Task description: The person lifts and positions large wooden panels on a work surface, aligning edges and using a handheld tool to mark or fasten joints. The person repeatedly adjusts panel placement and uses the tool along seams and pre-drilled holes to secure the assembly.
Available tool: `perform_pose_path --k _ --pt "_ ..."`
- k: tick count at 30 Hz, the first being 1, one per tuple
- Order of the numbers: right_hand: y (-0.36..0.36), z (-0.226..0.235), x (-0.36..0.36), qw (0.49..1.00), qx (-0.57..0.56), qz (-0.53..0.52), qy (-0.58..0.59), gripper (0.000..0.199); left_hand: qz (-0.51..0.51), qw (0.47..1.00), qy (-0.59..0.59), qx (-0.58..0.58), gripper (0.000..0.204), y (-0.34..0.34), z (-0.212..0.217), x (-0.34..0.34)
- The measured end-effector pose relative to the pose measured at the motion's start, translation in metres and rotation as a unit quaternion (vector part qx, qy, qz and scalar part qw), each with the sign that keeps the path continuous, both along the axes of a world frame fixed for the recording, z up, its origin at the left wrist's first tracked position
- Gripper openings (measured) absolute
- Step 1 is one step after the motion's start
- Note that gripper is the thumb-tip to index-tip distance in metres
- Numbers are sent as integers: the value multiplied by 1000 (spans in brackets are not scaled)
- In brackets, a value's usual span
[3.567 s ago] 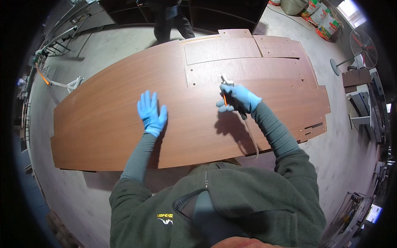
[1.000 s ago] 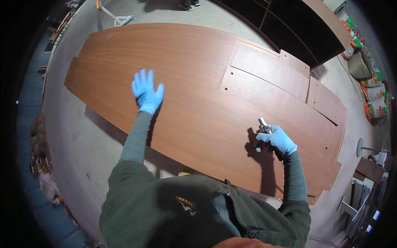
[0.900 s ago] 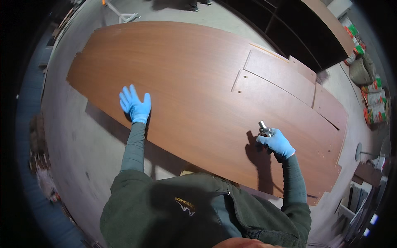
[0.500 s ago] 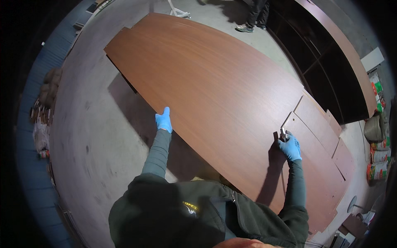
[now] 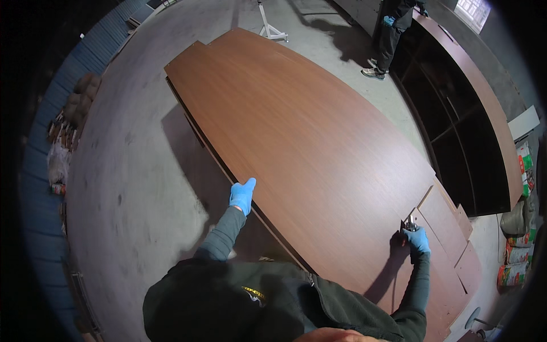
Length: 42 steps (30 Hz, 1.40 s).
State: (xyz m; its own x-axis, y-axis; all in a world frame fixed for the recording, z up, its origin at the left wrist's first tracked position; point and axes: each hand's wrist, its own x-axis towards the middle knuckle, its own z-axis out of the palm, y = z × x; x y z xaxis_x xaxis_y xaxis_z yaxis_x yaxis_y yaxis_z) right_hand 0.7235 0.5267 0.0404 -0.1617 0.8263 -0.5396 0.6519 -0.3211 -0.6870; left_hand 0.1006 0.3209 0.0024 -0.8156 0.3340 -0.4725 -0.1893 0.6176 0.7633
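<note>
A large reddish-brown wood-grain panel [image 5: 307, 125] lies flat in front of me, raised above the floor. At its near left edge is my left hand [image 5: 242, 195] in a blue glove, thumb over the top and the other fingers partly hidden, closed round the edge. My right hand [image 5: 417, 239], also gloved in blue, is closed on a small hand tool [image 5: 411, 224] with a shiny metal part; its exact kind is hard to make out. The tool is over the panel's right end, next to smaller brown boards [image 5: 441, 214].
A long dark-fronted cabinet [image 5: 450, 114] with a brown top lies along the far right. Beside it stands a person [image 5: 390, 45] in dark clothes and blue gloves. A white metal stand [image 5: 270, 28] is at the back. Colourful bags [image 5: 513, 268] sit at right; sacks [image 5: 82, 100] line the left wall.
My view has shifted, so the panel and cabinet appear lower in the picture and more of the person shows. Both hands keep their holds on the panel edge and the tool.
</note>
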Motion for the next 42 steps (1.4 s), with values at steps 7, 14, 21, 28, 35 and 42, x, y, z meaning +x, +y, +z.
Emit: perform_pose_path --k 7,14,21,28,35,42 --pt "58 0 7 998 33 -56 -4 12 -138 990 25 -36 54 39 37 15" --pt "137 -19 43 997 45 -53 -14 24 -85 991 -106 18 49 101 49 37" --pt "225 -34 94 995 78 -57 -31 20 -119 981 -127 87 57 164 43 76" --pt "270 -45 121 993 77 -65 -63 19 -228 971 -68 -3 52 200 30 91" --pt "270 -58 129 986 112 -94 -83 18 -335 939 28 -68 58 222 35 100" --pt "249 -32 85 974 151 -75 -154 38 -486 755 440 -2 32 245 85 105"
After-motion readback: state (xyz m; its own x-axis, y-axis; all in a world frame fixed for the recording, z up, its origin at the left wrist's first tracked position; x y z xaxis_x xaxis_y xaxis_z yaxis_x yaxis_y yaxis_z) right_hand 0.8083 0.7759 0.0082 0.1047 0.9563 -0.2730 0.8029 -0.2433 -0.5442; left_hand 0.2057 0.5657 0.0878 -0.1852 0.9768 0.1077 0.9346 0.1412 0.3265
